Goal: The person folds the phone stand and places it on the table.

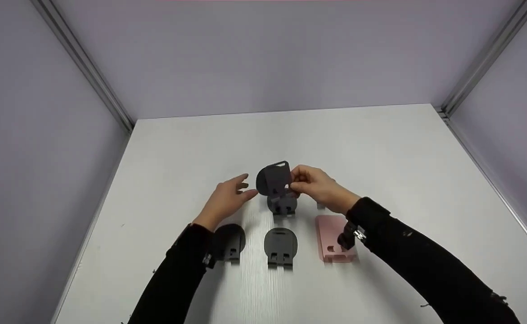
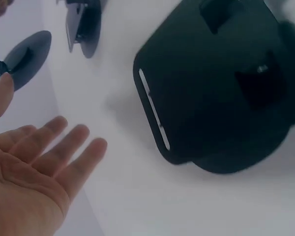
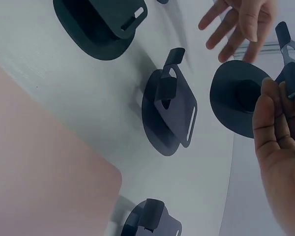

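Observation:
In the head view my right hand pinches a dark grey folding phone stand by its right side, raised above the table. The right wrist view shows its round base facing outward and my curled right fingers at its hinged plate. My left hand is at the stand's left, fingers loosely spread, with the thumb tip right at the base's edge. Below the held stand, another dark stand sits on the table, partly covered by it in the head view.
On the white table are a dark stand in front, another stand partly behind my left sleeve, and one mostly hidden by my right hand. A pink stand-like piece lies under my right wrist. Pale walls enclose the table.

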`<state>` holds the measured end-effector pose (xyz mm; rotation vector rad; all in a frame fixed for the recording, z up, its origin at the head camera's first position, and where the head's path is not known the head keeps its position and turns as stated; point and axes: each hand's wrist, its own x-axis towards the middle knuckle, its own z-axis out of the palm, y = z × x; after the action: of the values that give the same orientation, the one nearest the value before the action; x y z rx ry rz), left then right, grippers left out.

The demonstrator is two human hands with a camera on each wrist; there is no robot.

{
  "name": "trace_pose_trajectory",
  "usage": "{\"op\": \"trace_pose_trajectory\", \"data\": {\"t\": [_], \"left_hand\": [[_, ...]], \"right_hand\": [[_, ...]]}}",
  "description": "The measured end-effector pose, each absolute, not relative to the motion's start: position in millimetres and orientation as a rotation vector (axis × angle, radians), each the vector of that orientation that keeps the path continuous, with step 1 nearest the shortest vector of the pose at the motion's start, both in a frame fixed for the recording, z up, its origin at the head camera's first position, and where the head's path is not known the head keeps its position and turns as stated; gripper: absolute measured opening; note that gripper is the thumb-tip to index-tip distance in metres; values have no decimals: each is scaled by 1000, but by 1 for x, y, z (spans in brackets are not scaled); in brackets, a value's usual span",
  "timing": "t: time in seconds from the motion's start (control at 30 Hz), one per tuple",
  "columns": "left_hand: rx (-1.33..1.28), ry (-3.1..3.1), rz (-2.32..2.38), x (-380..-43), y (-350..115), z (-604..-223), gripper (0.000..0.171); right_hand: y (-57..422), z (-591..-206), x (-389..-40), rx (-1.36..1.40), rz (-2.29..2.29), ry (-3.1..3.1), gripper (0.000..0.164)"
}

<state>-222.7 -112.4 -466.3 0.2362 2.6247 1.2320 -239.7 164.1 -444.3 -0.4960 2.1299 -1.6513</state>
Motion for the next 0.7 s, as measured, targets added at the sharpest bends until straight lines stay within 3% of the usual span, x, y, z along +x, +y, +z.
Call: {"op": "trace_pose_trajectory", "data": {"t": [0.17, 0.43, 0.7], "left_hand": [[242, 2567, 1368, -223, -103, -467, 61], [273, 2635, 1391, -223, -95, -467, 18], [450, 2950, 1192, -219, -95, -466, 6]], "right_hand": [[163, -446, -234, -564, -1571, 2146, 9], [161, -449, -229, -677, -1460, 2147, 7], [160, -448, -229, -638, -1397, 2179, 10]]}}
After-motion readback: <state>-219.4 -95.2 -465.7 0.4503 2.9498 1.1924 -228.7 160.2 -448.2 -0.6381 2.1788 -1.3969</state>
